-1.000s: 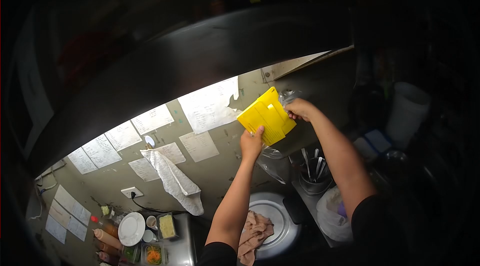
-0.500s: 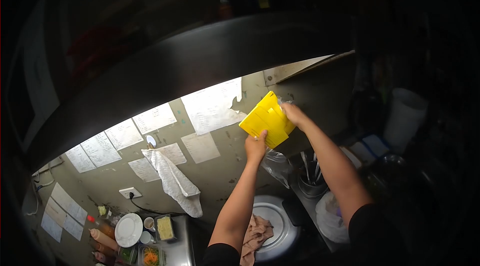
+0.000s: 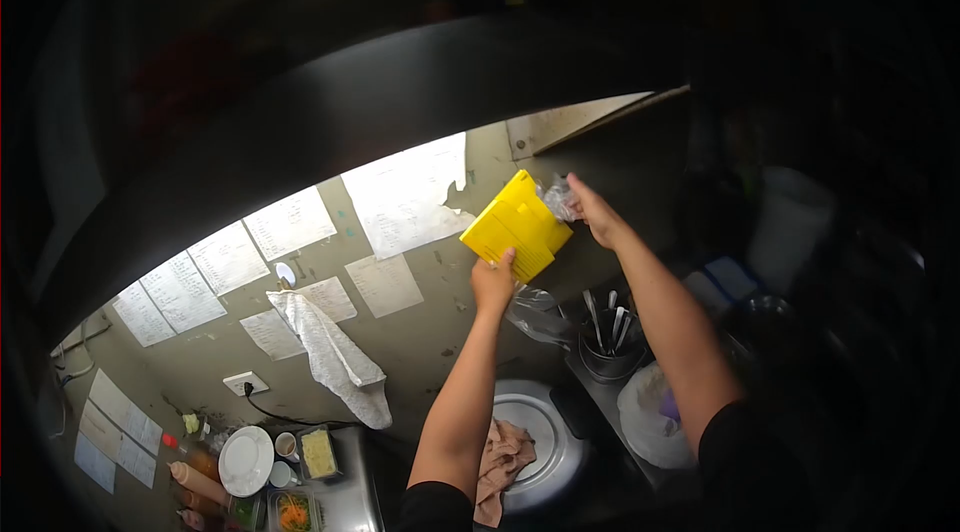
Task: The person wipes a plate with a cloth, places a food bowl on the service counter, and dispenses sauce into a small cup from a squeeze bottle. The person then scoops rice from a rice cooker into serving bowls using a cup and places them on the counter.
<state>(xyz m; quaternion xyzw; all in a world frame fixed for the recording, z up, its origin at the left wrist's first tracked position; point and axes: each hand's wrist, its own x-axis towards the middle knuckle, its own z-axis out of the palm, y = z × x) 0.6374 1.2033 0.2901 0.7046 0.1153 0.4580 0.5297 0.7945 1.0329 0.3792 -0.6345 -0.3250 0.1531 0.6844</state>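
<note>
My left hand grips a flat yellow packet at its lower edge, thumb across the printed front and the other fingers hidden behind. The packet is held tilted in front of the wall. At its upper right side, my right hand is closed on a crumpled piece of clear plastic that bunches out beside the packet. Below the packet, another clear plastic bag hangs near the wall.
A white towel hangs on the wall among paper sheets. Below stand a lidded round cooker with a brown cloth on it, a utensil pot, a white plate and sauce bottles. A dark hood overhangs.
My right hand has drawn back a little from the packet, and more of the clear plastic shows between them. My left hand keeps its grip; the whole view has shifted slightly.
</note>
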